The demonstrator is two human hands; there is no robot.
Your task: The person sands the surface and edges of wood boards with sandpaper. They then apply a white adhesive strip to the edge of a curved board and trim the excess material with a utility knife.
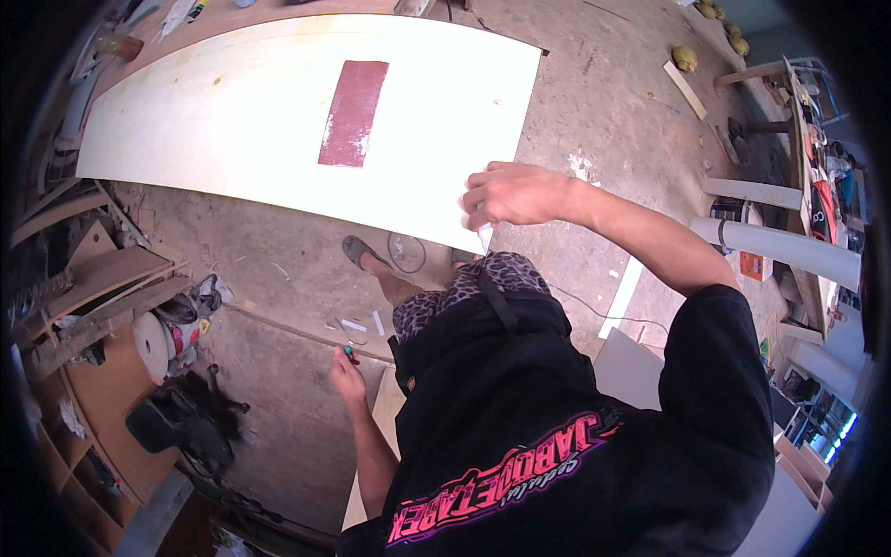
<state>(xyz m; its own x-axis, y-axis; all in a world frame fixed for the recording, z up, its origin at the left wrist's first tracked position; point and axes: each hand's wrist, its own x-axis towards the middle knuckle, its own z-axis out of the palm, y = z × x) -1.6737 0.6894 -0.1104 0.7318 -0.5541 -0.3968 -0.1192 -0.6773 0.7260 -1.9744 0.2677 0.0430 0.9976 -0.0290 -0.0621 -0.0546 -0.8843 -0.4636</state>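
Observation:
A long pale wooden board [232,111] lies in front of me, its right end brightly lit. On it is a dark red rectangle [355,113] with worn white spots, resembling a sandpaper sheet. At the board's near right corner, my right hand [515,195] has its fingers curled closed, and a small whitish piece [485,237] shows beneath them; its kind is unclear. Down at my left side, well apart from the board, my left hand [348,379] is closed around a small tool with a green and dark red end [350,353]. Most of that tool is hidden in the fist.
A black chair [176,422] and a white round spool [151,347] stand at lower left, beside wooden shelving [102,390]. White scraps [378,323] and a thin cable [594,311] lie on the concrete floor. A white pipe [780,249] juts out at the right.

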